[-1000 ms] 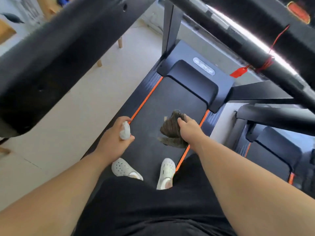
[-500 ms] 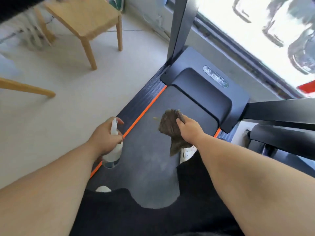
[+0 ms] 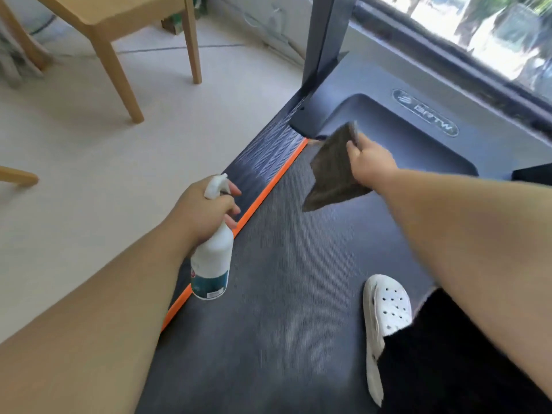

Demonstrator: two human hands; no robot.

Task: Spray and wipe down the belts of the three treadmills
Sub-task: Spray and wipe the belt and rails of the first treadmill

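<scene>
Now, step: by my judgement the spraying stage on this treadmill's belt [image 3: 283,264]; no wet patch can be made out on it.
Left hand [image 3: 203,210]: grips the spray bottle [image 3: 212,261] by its neck, with the fingers [image 3: 231,191] curled round the trigger. The bottle hangs upright over the orange strip [image 3: 263,192] at the belt's left edge.
Right hand [image 3: 370,162]: the fingers [image 3: 354,147] pinch a dark cloth [image 3: 331,171] by its top edge. It hangs above the belt's front end, seemingly not touching.
Next move: likely aim the nozzle at the belt beyond the left fingers and squeeze, then lay the cloth flat and wipe.
Belt: dark and ribbed; a white shoe [image 3: 386,306] stands on it, nearer than the right fingers.
Room: a wooden chair [image 3: 119,19] stands on the pale floor [image 3: 89,144] left of the fingers; an upright post [image 3: 328,40], the motor cover [image 3: 418,150] and a window [image 3: 493,31] lie beyond them.
</scene>
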